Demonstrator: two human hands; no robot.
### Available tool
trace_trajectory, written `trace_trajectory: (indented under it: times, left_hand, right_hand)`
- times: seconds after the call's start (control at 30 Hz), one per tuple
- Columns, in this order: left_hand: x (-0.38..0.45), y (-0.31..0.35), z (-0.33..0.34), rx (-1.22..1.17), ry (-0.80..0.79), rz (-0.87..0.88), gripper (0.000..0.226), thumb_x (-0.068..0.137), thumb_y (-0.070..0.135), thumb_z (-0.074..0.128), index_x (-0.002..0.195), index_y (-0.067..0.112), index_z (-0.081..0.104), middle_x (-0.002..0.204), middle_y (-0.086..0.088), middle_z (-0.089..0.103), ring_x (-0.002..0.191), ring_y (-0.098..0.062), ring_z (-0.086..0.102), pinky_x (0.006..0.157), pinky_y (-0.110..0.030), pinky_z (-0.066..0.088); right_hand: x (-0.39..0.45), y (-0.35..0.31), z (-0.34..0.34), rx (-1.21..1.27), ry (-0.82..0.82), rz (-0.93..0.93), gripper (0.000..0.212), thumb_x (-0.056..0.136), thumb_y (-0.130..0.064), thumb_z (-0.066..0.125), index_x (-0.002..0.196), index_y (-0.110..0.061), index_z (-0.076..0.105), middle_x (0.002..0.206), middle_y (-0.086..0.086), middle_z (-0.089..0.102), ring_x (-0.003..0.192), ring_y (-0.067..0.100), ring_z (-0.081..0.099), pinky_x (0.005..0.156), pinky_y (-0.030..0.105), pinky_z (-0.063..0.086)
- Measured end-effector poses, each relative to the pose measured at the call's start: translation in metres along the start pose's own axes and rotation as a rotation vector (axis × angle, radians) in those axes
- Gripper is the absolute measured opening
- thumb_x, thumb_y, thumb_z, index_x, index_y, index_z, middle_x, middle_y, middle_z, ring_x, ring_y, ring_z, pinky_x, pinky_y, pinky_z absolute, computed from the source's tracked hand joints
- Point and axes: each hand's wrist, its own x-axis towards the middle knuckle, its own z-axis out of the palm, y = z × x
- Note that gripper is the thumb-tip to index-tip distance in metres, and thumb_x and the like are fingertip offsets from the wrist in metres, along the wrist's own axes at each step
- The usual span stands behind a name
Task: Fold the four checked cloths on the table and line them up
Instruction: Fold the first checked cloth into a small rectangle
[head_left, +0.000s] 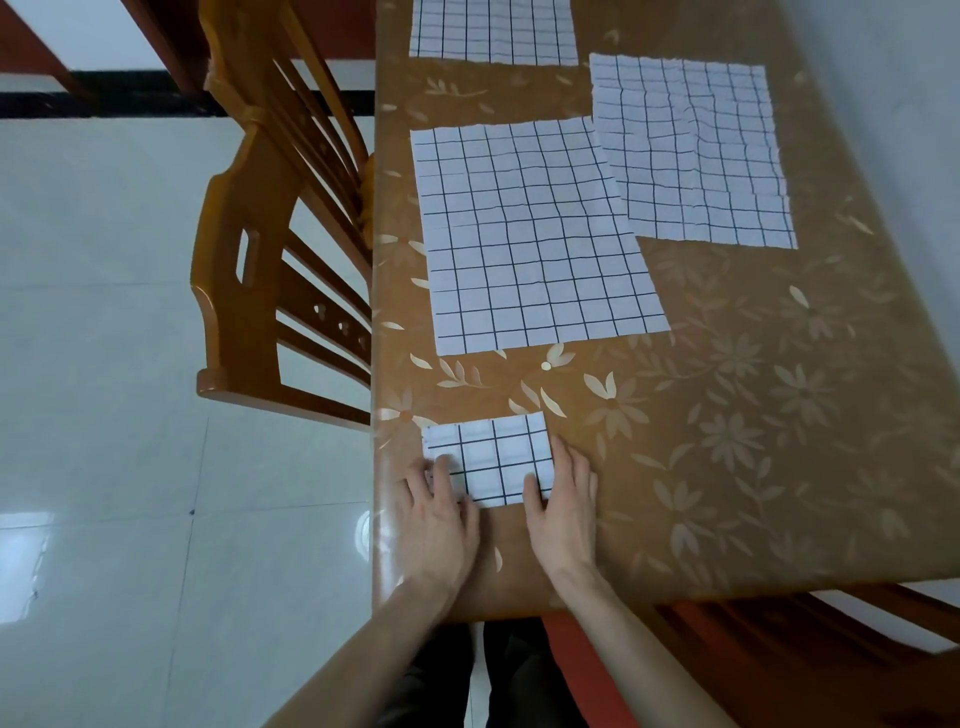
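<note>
Head view: a folded checked cloth (488, 460) is seen at about 6 o'clock, near the front-left corner of the surface (753, 415), which is covered in an orange flower-patterned sheet. It is flanked by both hands. The left hand (441, 512) is laid flat with straight fingers on the cloth's left and near edge, and the right hand (563, 512) is laid flat against its right edge, thumb on the cloth; nothing is gripped by either, both being held open. The hold appears meant to press the creases down and square the packet, probably as the first of the row.

Three cloths are left unfolded. The large middle cloth (535, 239) is spread flat toward 12 o'clock of the folded one, with bare surface between them. The wrinkled right cloth (691, 150) is spread at 1 o'clock, its left edge slightly overlapped by the middle cloth's corner. The far cloth (493, 31) is cut off by the top edge.

A wooden chair (270, 260) is pushed against the surface at 9 o'clock.
</note>
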Motion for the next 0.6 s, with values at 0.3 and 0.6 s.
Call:
trace_trajectory:
  times: [0.3,0.6]
  left_hand:
    - [-0.025,-0.012,0.001,0.02,-0.075,0.06,0.049,0.087,0.038,0.037,0.133,0.022,0.048,0.132,-0.009,0.044,0.108,-0.031,0.049,0.095,-0.049,0.046]
    - [-0.041,-0.02,-0.005,0.17,-0.083,0.205,0.049,0.094,0.033,0.052,0.139,0.017,0.048,0.133,-0.012,0.051,0.111,-0.031,0.053,0.096,-0.047,0.047]
  right_hand:
    - [-0.037,0.012,0.006,-0.081,0.025,0.002,0.062,0.096,-0.022,0.068,0.153,-0.016,0.044,0.141,0.001,0.051,0.117,0.024,0.049,0.097,0.045,0.052]
    - [-0.054,0.019,0.004,-0.21,0.058,-0.054,0.068,0.098,-0.029,0.064,0.159,-0.015,0.035,0.153,0.002,0.044,0.126,0.025,0.051,0.099,0.042,0.051]
